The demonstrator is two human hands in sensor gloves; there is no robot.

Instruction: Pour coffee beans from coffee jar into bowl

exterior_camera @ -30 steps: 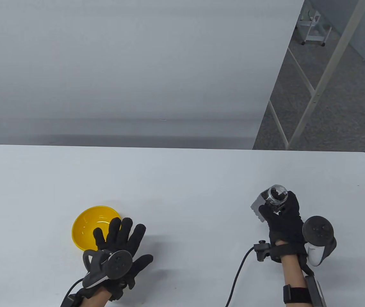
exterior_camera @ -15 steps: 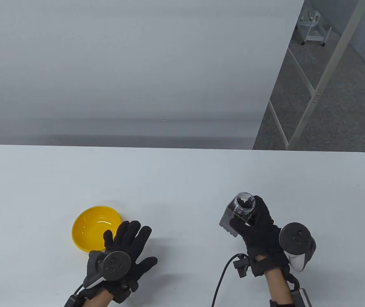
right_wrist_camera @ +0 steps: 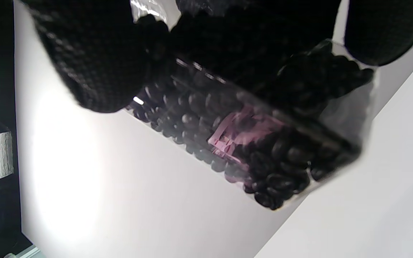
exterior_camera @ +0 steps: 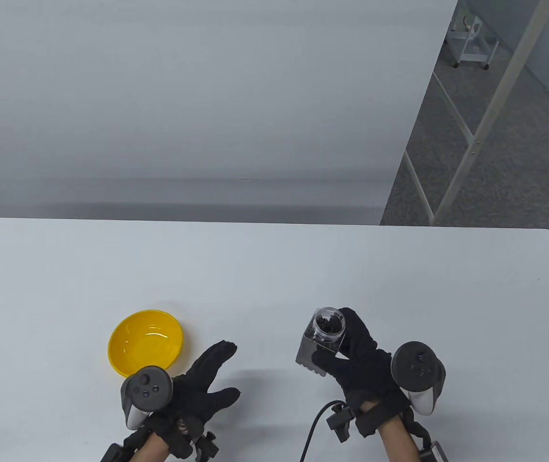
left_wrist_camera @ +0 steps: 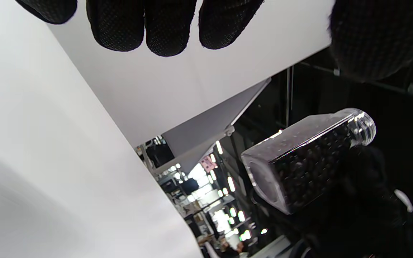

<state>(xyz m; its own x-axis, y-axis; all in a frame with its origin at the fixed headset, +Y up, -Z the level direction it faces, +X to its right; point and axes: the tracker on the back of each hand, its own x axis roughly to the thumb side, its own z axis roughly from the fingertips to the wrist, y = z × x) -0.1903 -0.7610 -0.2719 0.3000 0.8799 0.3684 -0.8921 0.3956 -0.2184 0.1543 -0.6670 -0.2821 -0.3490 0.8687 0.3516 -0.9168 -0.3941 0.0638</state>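
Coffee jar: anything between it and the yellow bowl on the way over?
Only the left hand. It rests open on the table, between the coffee jar gripped by the right hand and the yellow bowl, just beside the bowl's near-right rim. Nothing else is visible on that path.

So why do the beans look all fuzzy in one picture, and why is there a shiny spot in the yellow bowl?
Right wrist view: the coffee jar sits very close to the camera, so the beans and the right hand blur. Table view: everything is sharp, and the bowl shows a pale glint of light inside. Left wrist view: the lights behind the jar are blown out bright.
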